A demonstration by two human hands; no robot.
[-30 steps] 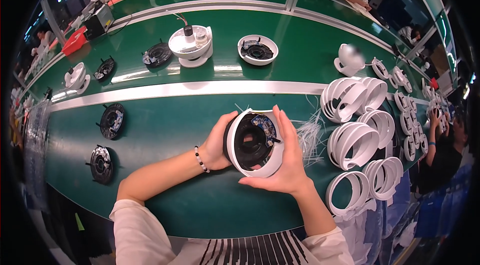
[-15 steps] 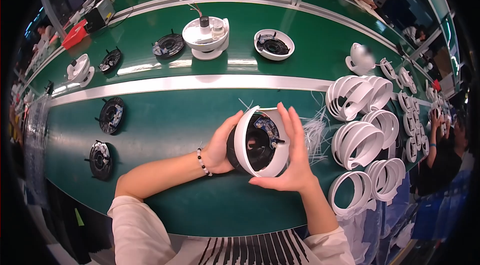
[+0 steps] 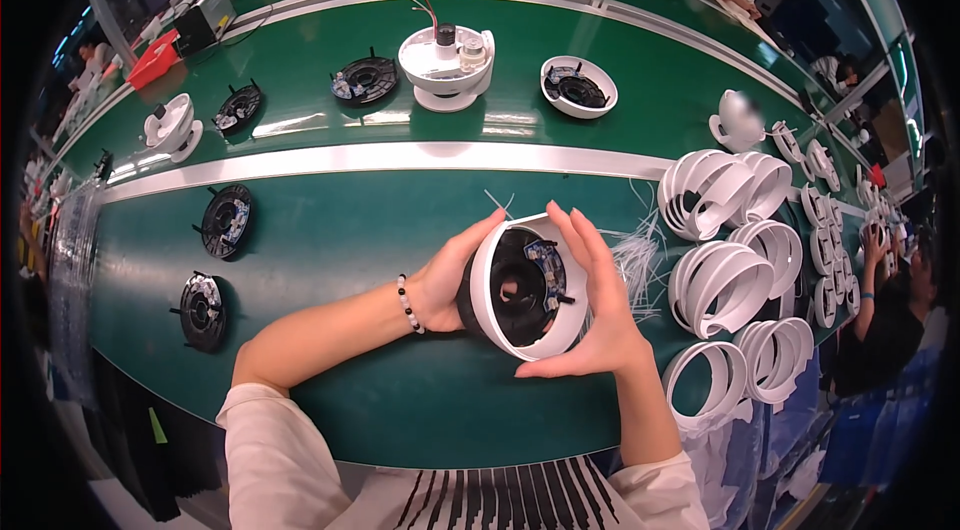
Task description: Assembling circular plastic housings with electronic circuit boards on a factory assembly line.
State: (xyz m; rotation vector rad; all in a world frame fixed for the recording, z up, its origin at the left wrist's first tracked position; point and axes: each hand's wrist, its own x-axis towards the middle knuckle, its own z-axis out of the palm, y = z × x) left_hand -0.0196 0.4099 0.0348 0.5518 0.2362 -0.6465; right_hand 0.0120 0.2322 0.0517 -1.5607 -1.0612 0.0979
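Between my hands a white plastic ring-shaped housing [image 3: 482, 282] is tilted, with its open side partly toward me. Inside it sits a round black plastic base [image 3: 515, 248] carrying a blue circuit board [image 3: 546, 268]. My left hand [image 3: 440, 282] grips the black base from behind and the left, its fingers mostly hidden. Around the right side of the white housing, my right hand [image 3: 612, 320] is curved, thumb below and fingers above. Two more black bases with circuit boards [image 3: 228, 221] [image 3: 204, 312] lie on the green mat to the left.
Stacked white rings [image 3: 720, 285] stand to the right, beside a bundle of thin clear strips [image 3: 636, 265]. Beyond a pale rail [image 3: 400, 158], a green belt carries a white half-dome assembly [image 3: 447, 75], black bases [image 3: 364, 82] and a white bowl-shaped shell [image 3: 606, 102]. Other people sit farther off.
Pieces on the green belt beyond the rail have shifted right. My hands and the held housing have moved slightly right, with the grip much the same.
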